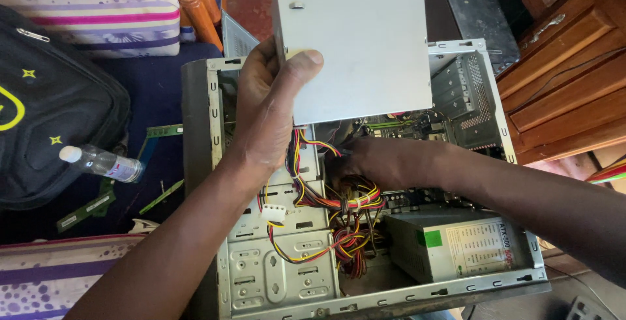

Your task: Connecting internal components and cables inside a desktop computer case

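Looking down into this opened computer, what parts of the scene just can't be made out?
- Right hand: its fingertips are buried among the red, yellow and black wire bundle; whether they grip anything is hidden.
- Green circuit board: mostly covered by the flat grey metal drive box held up by the left hand.
- Open grey metal computer case: its near corner is cut off by the bottom edge.

Domestic room, used for informal repair. An opened grey metal computer case [365,274] lies on a dark blue covering. Left of it: striped purple-and-pink cushions [98,7], a black zipped bag [59,98]. Right of it: a brown wooden drawer chest [567,79].
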